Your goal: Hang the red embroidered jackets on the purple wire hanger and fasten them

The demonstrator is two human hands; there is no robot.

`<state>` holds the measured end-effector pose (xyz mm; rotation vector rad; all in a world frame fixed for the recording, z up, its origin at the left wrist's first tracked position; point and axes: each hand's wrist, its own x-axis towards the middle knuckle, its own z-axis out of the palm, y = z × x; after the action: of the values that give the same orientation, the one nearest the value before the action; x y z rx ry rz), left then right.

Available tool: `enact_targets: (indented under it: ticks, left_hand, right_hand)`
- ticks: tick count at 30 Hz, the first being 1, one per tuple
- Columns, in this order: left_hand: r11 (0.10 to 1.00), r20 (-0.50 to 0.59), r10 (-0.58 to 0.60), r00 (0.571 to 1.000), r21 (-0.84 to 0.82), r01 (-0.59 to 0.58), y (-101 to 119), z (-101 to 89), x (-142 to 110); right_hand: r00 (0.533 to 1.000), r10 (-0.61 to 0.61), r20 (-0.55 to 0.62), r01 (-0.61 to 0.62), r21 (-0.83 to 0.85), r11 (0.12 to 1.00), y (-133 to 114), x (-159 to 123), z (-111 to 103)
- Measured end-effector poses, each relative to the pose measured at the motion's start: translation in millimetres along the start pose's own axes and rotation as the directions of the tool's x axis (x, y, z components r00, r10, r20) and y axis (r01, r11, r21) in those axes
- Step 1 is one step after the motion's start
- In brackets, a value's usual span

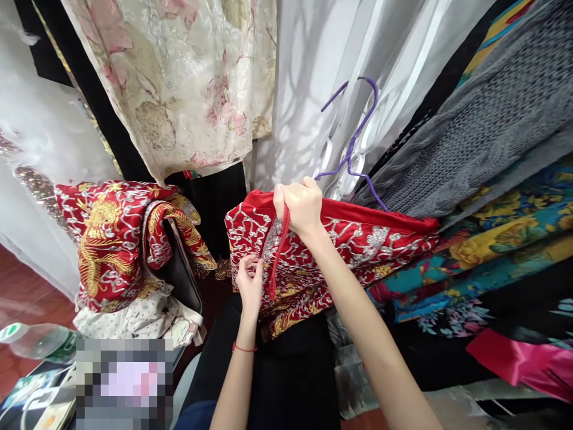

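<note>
A red embroidered garment [358, 245] with silver and gold stitching and a plain red top band hangs across my lap on a purple hanger [350, 156]. My right hand [301, 206] is closed around its top band, lifting it. A red cord [278, 257] dangles from that fist. Lower and to the left, my left hand [250, 275] pinches the silver-trimmed edge of the garment between thumb and fingers. The hanger's lower part is hidden inside the cloth.
Another red and gold garment [111, 233] is draped over a chair on the left, above a dotted white cloth [134, 319]. A plastic bottle [40, 341] lies near a blurred-out screen [128, 379]. Floral fabric [188, 77] hangs ahead; a grey knit [492, 113] hangs right.
</note>
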<state>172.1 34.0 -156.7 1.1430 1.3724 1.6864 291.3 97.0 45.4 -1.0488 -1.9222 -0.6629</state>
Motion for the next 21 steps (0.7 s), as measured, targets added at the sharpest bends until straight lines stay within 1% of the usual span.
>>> enact_targets:
  ticks: [2,5,8,11,14,16,18,21]
  left_hand:
    - [0.994,-0.009,-0.062,0.998,-0.087,0.061,2.0,3.1,0.2]
    - [0.982,0.01,-0.115,0.993,-0.147,0.115,3.5,5.8,1.8]
    - [0.97,0.044,-0.157,0.987,-0.183,0.162,2.6,3.1,2.2]
    - [0.947,0.062,-0.23,0.971,-0.214,0.238,0.9,-4.1,0.8]
    - [0.933,0.119,-0.292,0.949,-0.181,0.31,1.0,-12.3,-0.6]
    - [0.943,0.176,-0.283,0.943,-0.13,0.308,3.6,-16.5,-0.9]
    - [0.962,0.21,-0.234,0.949,-0.091,0.257,8.6,-18.8,-0.3]
    - [0.983,0.2,-0.159,0.967,-0.063,0.175,17.4,-18.2,1.3]
  right_hand:
    - [0.999,0.015,0.039,-0.016,0.008,1.0,0.3,-0.2,-0.8]
    - [0.998,0.023,0.061,-0.023,0.007,1.0,0.4,-0.4,-1.0]
    - [1.0,0.005,0.015,-0.005,0.01,1.0,0.2,-1.1,-0.1]
    - [0.998,-0.025,-0.052,0.025,0.003,1.0,0.3,-2.2,1.2]
    - [0.998,-0.028,-0.065,0.028,-0.004,1.0,0.8,-2.8,2.1]
    - [0.998,-0.028,-0.06,0.028,-0.007,1.0,1.0,-2.7,2.1]
    - [0.998,-0.029,-0.061,0.029,-0.005,1.0,1.0,-2.5,1.9]
    - [0.999,-0.016,-0.043,0.016,0.008,1.0,0.9,-2.1,1.7]
